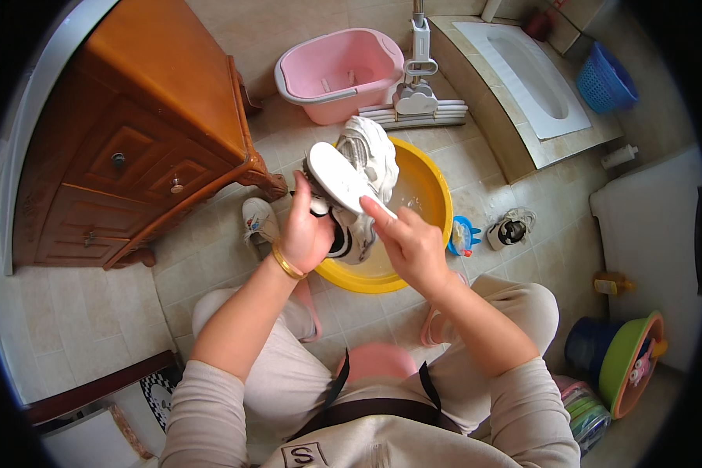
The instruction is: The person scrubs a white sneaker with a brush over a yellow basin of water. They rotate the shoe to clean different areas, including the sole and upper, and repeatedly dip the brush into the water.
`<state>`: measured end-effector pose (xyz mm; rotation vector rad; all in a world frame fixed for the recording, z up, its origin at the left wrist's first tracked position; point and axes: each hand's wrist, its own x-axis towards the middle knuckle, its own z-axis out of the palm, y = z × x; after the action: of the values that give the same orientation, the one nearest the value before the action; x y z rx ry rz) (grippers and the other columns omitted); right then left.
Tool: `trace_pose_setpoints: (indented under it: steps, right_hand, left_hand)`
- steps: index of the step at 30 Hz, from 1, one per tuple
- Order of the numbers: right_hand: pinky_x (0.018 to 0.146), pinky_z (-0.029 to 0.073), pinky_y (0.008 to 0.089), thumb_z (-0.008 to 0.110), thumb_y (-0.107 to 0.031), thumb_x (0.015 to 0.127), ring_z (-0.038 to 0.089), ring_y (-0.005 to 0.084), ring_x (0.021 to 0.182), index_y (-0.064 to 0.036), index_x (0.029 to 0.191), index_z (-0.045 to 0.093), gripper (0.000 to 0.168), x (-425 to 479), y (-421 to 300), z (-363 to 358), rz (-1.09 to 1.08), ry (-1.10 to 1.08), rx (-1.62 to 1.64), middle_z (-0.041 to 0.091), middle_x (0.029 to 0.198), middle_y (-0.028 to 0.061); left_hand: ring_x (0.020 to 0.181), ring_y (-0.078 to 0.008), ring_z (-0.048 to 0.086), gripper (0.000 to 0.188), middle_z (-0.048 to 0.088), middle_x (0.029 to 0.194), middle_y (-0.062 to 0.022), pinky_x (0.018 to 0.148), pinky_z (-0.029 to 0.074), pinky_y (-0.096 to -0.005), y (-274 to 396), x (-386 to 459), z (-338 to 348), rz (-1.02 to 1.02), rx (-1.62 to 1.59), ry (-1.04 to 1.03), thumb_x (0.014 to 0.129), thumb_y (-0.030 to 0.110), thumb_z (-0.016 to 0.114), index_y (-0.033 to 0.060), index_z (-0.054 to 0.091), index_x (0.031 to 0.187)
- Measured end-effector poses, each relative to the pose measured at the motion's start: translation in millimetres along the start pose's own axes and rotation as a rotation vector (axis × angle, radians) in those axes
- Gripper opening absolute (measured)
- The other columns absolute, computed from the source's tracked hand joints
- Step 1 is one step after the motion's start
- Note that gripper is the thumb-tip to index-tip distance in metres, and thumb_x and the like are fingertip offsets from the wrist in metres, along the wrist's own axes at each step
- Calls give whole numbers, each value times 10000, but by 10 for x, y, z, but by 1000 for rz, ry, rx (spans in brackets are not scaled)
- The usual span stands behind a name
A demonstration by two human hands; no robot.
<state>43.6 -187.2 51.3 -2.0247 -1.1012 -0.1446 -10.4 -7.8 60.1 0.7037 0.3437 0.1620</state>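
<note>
My left hand (309, 231) holds a white sneaker (374, 153) with grey and black parts, tilted above a yellow plastic basin (440, 187). Its thumb points up beside the heel opening; the other fingers are hidden behind the shoe. In my right hand (412, 245) is a scrub brush with a white back (334, 172), index finger laid along its handle. The brush lies over the shoe; its dark bristles barely show at the left edge, so contact with the shoe cannot be seen fully. Cloudy water with some bubbles (410, 205) fills the basin's bottom.
One white shoe (260, 219) stands left of the basin, another (510, 228) to the right. Beside the basin's right rim lies a small blue dish (463, 234). A pink tub (351, 70), sponge mop (415, 99) and wooden cabinet (152, 140) surround the basin; stacked basins (626, 357) stand right.
</note>
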Motion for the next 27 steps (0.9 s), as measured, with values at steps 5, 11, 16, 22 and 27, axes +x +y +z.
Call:
trace_pose_setpoints:
  steps: [5, 11, 16, 22, 27]
  right_hand:
    - [410, 393, 365, 653, -61, 794, 478, 231, 470, -252, 1284, 592, 529, -438, 113, 98, -45, -14, -40, 424, 635, 67]
    - [414, 392, 365, 653, -71, 800, 502, 231, 482, -243, 1256, 616, 488, -66, 24, 69, -3, 46, -83, 439, 618, 69]
    - [413, 422, 347, 638, -28, 710, 515, 212, 493, -268, 1325, 552, 665, -100, -5, 56, -106, 10, -153, 452, 672, 64]
    - [407, 422, 338, 652, -51, 723, 494, 196, 472, -277, 1311, 568, 635, -619, 245, 25, -127, -138, -183, 429, 655, 45]
    - [419, 399, 340, 670, -75, 796, 472, 207, 457, -246, 1246, 628, 483, -561, 339, -4, -18, 40, -60, 438, 610, 62]
  left_hand:
    - [1291, -245, 410, 751, 448, 1403, -91, 1099, 296, -392, 219, 26, -36, -65, -148, -6, 939, 639, 339, 43, 392, 1392]
    - [1287, -233, 403, 698, 456, 1389, -70, 1110, 280, -392, 70, -11, 89, -36, -81, 47, 952, 617, 335, 75, 408, 1385]
    - [1261, -235, 438, 673, 488, 1360, -67, 1095, 305, -396, 75, -15, 36, -102, -176, 37, 956, 608, 334, 78, 436, 1358]
    - [1239, -271, 467, 647, 501, 1351, -117, 1082, 331, -422, 424, 12, -127, 76, -326, -30, 957, 565, 395, 42, 461, 1333]
    - [1264, -254, 446, 687, 487, 1360, -108, 1091, 328, -417, 613, -19, -123, 109, -293, -72, 954, 557, 414, 2, 409, 1360]
